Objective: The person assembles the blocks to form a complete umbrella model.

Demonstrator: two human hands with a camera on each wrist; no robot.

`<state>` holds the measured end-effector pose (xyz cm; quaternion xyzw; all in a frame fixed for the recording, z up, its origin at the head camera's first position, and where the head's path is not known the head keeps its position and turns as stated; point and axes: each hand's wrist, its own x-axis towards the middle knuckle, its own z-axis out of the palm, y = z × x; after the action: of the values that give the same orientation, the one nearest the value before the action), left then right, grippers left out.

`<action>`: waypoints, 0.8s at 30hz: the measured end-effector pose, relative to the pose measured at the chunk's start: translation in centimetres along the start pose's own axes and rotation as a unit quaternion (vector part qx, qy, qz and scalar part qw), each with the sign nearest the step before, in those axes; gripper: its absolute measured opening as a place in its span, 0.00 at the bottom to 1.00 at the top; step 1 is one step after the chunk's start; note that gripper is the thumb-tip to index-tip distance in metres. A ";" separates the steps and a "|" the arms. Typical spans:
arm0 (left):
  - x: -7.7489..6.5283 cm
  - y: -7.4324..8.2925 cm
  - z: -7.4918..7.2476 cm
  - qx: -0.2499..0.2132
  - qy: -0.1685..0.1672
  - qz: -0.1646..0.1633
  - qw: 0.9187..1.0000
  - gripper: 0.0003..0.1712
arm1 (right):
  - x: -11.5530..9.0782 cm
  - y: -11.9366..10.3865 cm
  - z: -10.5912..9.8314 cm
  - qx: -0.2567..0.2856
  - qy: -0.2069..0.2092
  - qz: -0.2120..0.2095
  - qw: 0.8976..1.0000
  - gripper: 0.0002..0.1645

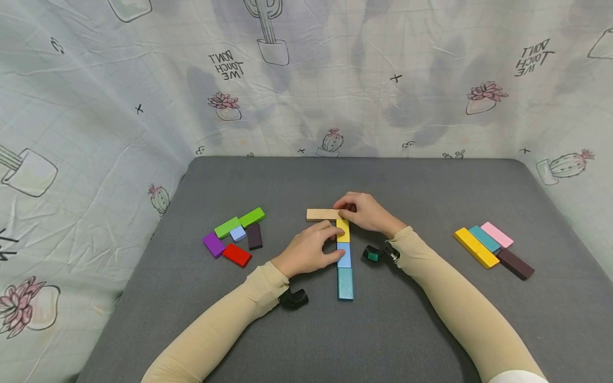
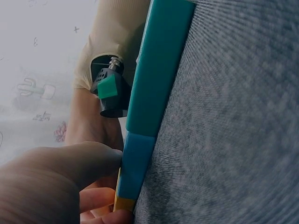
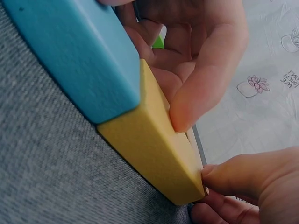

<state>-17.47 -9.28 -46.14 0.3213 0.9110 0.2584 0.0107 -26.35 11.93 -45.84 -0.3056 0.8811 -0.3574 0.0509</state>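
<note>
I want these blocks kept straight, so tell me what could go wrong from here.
The left hand touches the yellow block and light-blue block; a sideways push could knock them out of line. The right hand pinches the tan block by its end, so a twist might skew its corner with the yellow block. The right wrist's camera sits close beside the light-blue block and could brush it.

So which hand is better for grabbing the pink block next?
Probably the right hand: it's nearer the pink block, though it's touching the tan block. The left hand is farther away, touching the line of blocks.
</note>
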 end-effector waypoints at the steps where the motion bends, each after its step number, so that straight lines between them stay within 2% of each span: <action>1: 0.0 0.0 0.0 0.000 0.000 0.000 1.000 0.24 | 0.0 0.0 0.0 0.000 0.000 0.000 1.000 0.11; 9: 0.0 0.0 0.0 0.001 0.002 0.002 1.000 0.24 | -0.3 0.0 -0.2 0.009 0.003 0.009 1.000 0.12; 14: 0.0 0.1 0.1 0.001 0.005 0.002 1.000 0.24 | -1.5 0.0 -1.1 0.007 0.023 0.028 0.999 0.13; 19: 0.0 0.1 0.2 0.004 0.007 0.001 1.000 0.23 | -4.2 0.2 -2.7 -0.043 0.056 0.045 0.996 0.14; 24: -0.1 0.0 0.1 0.000 0.005 -0.008 1.000 0.23 | -8.1 0.7 -4.5 -0.097 0.078 0.061 0.990 0.14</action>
<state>-17.36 -9.29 -46.27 0.3128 0.9135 0.2599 0.0077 -21.49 19.66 -44.00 -0.2258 0.9299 -0.2890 -0.0267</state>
